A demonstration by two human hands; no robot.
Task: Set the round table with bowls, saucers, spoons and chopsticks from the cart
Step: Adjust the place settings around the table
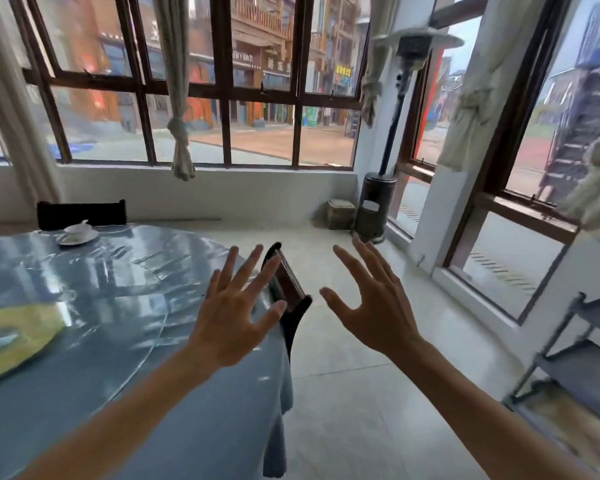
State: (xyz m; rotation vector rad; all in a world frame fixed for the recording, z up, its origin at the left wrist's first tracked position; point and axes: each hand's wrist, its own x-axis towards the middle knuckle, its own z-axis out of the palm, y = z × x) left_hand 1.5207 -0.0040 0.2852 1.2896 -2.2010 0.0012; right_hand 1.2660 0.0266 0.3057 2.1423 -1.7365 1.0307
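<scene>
Blue cloth under a clear glossy cover dresses the round table [125, 341], which fills the lower left of the view; the cloth hangs in folds off its near right edge.

Item: glass turntable [94, 306], round, on the table's middle.

Item: white saucer [78, 238], at the table's far edge. A white bowl [77, 229] stands on it, and a white spoon [83, 223] lies in the bowl, handle up toward the right.

Item: yellow-green cloth [18, 337], on the turntable toward the table's left edge, blurred.

Item: dark chair [284, 289], pushed in at the table's right edge, back rail just beside the cloth. A second dark chair-back [81, 213] stands behind the saucer at the far edge.

Item: grey cart [575, 355], at the frame's right edge, well apart from the table; only shelves and frame show, contents too blurred to tell.

Item: left hand [236, 323], raised over the table's right edge, fingers spread and straight, grasping nothing; its fingertips overlap the chair in view, contact not clear.

Item: right hand [378, 306], raised over the tiled floor [361, 410] beside the chair, fingers spread, loosely bent, holding nothing.

Item: patio heater [378, 202], in the room's corner between the windows [222, 81].
</scene>
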